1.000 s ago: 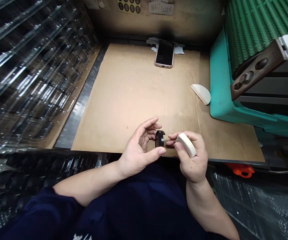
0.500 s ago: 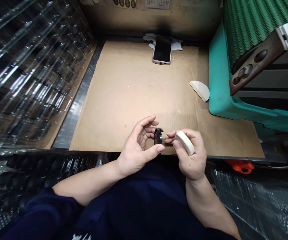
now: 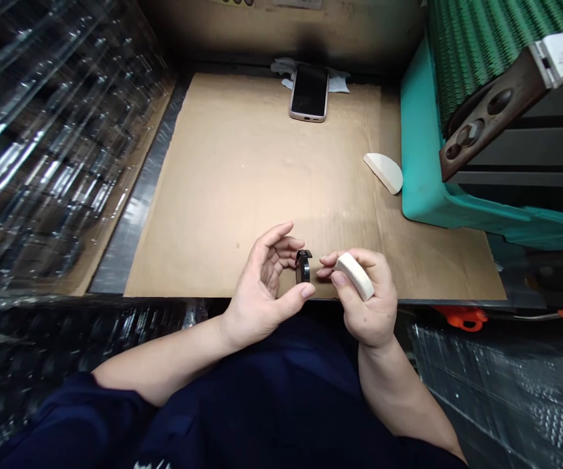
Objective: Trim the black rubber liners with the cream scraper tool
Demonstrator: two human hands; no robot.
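Note:
My left hand [image 3: 262, 286] curls round a small black round part [image 3: 303, 267], pinching it between thumb and fingers just above the near edge of the cardboard sheet [image 3: 242, 189]. My right hand [image 3: 367, 303] is closed on a white half-round sponge pad [image 3: 354, 275], and its fingertips reach toward the black part from the right. Both hands are close together over my dark blue lap.
A second white half-round pad [image 3: 384, 172] lies at the right by a teal bin [image 3: 421, 156]. A phone [image 3: 309, 92] lies face up at the far edge on a white cloth. Clear plastic trays [image 3: 47, 130] are stacked at the left. An orange clip [image 3: 462, 318] sits below the table edge.
Both hands with the black part and the pad have shifted slightly left and nearer in the picture as the view tilted. The grips look unchanged.

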